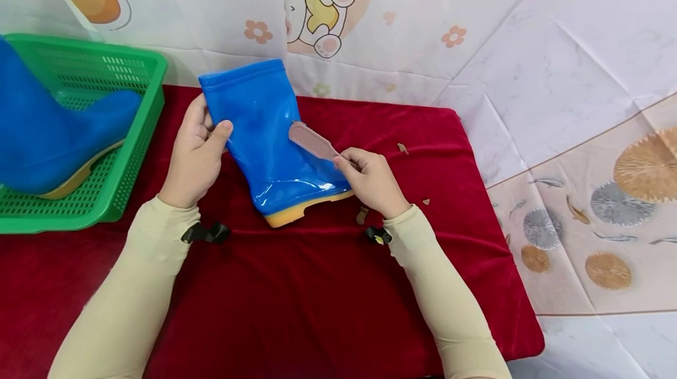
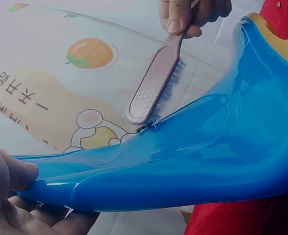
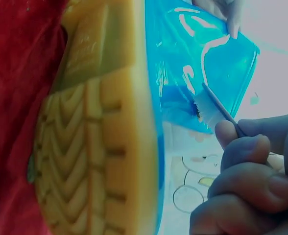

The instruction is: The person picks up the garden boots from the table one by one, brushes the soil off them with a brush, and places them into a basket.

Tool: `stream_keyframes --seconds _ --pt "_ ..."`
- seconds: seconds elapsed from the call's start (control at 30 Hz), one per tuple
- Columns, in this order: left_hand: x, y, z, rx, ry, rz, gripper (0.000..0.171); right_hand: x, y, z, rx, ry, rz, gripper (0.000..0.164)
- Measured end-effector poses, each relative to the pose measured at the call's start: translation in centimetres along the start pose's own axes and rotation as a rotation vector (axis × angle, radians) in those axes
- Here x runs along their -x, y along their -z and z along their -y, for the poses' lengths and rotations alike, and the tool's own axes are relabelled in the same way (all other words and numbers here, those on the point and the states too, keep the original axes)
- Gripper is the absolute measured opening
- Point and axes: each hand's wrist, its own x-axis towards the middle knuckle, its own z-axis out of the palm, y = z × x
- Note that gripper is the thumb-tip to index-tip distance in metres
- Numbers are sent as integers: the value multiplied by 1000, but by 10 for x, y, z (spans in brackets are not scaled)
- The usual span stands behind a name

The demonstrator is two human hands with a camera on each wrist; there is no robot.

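Blue boot (image 1: 270,132) lies on the red desk (image 1: 317,285), shaft pointing away, sole toward the person. Left hand (image 1: 195,153) grips the shaft top; right hand (image 1: 372,182) pinches a brush (image 1: 313,141), bristles against the boot.

Basket (image 1: 143,132) left of boot (image 1: 270,138)

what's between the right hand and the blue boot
The brush: the right hand pinches its handle, and its bristles meet the blue boot on the shaft, clearest in the left wrist view.
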Motion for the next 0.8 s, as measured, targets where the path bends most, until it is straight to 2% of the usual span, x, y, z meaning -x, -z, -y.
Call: stream_keyframes --seconds 0.2,0.27,0.37,0.53,0.63,0.8 --pt "0 0 0 -16 4 -5 55 5 9 -12 -10 -32 -5 19" --pt "0 -1 0 -19 7 -7 55 5 14 -18 -44 -64 8 21" --pt "0 -1 0 -12 11 -8 55 3 25 -32 -153 -158 31 27" --pt "0 -3 -1 -16 11 -10 56 -3 47 -61 -344 -388 105 33" --pt "1 -2 -1 -25 12 -12 56 -6 58 -76 -381 -490 166 34" --pt "1 -2 -1 -27 12 -20 56 -10 71 -96 -392 -588 217 42"
